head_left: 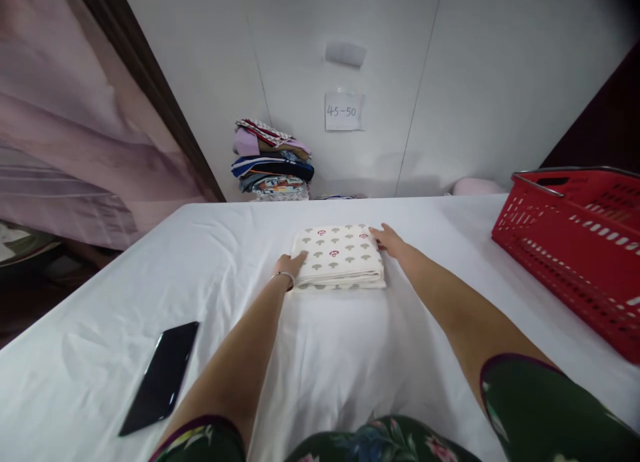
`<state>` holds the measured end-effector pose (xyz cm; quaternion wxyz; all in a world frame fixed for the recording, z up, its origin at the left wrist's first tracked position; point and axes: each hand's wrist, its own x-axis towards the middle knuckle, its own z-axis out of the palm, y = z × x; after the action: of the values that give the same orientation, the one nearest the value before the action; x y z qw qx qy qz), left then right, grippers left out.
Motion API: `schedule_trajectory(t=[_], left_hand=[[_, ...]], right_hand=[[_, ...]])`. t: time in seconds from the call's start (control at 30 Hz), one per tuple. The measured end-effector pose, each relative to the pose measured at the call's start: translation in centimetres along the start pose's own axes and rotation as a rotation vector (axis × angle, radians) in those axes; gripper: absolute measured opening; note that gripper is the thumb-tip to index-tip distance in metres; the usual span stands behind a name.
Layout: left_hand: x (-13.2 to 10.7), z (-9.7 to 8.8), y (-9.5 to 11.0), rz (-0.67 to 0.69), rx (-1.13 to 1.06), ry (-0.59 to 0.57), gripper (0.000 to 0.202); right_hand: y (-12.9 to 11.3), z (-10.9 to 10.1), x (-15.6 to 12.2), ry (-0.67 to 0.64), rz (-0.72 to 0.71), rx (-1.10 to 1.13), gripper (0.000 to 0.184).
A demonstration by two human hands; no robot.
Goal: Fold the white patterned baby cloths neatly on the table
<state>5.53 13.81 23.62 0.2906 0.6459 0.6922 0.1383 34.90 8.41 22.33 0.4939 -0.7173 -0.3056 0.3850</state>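
Note:
A white folded cloth (pixel 340 257) printed with grey and red mushrooms lies flat in front of me, its layered folds facing my body. At its left edge is my left hand (pixel 291 265), thumb on top and the other fingers mostly hidden along the side; a bracelet circles the wrist. My right hand (pixel 389 240) holds the far right corner, with the thumb over the top and the fingers beside the edge. Beneath the cloth is a bed or table covered in a white sheet (pixel 230 262).
A black phone (pixel 161 377) lies on the sheet at the left. To the right stands a red plastic basket (pixel 570 242) with a metal handle. Stacked folded clothes (pixel 273 161) rise beyond the far edge, by a wall with a paper sign (pixel 344 112). Pink curtain (pixel 100 115) hangs at left.

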Motion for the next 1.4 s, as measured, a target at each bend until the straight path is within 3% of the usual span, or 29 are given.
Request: schedule_trajectory(t=[0.13,0.3,0.47,0.6,0.73,0.83,0.97,1.1,1.27,1.4], left_hand=[[0.0,0.0,-0.2,-0.029,-0.03,-0.02,0.063],[-1.5,-1.0,-0.2,-0.011,-0.068,-0.066,0.066],[-3.5,-1.6,-0.7,-0.059,-0.166,-0.234,0.059],[-5.1,-1.4,-1.4,-0.069,-0.252,-0.29,0.051],[-6.1,-1.1,-2.3,-0.068,-0.158,-0.222,0.073],[-6.6,-1.3,-2.7,0.051,0.094,-0.07,0.082],[-7.6,-1.2,-2.9,0.378,0.253,0.178,0.059],[-8.3,-0.2,-3.3,0.659,0.245,0.27,0.042],[-8.4,1.4,-4.3,0.769,0.22,0.32,0.038],[-8.3,2.0,-4.7,0.737,0.185,0.298,0.036]], right_hand=[[2.5,-0.4,-3.0,-0.071,0.045,-0.019,0.082],[3.6,-1.3,-7.4,-0.157,0.131,-0.009,0.082],[4.0,-1.5,-10.1,-0.281,0.179,0.137,0.086],[4.7,-1.6,-11.2,-0.238,0.131,0.229,0.083],[5.6,-1.7,-11.8,-0.168,0.113,0.209,0.08],[6.1,-1.6,-12.2,-0.167,0.059,0.128,0.076],[6.4,-1.8,-12.9,-0.018,-0.105,-0.171,0.062],[6.6,-2.3,-14.1,0.174,-0.345,-0.37,0.054],[7.0,-1.8,-15.1,0.158,-0.498,-0.52,0.054],[7.1,-0.7,-15.2,0.175,-0.542,-0.597,0.05]])
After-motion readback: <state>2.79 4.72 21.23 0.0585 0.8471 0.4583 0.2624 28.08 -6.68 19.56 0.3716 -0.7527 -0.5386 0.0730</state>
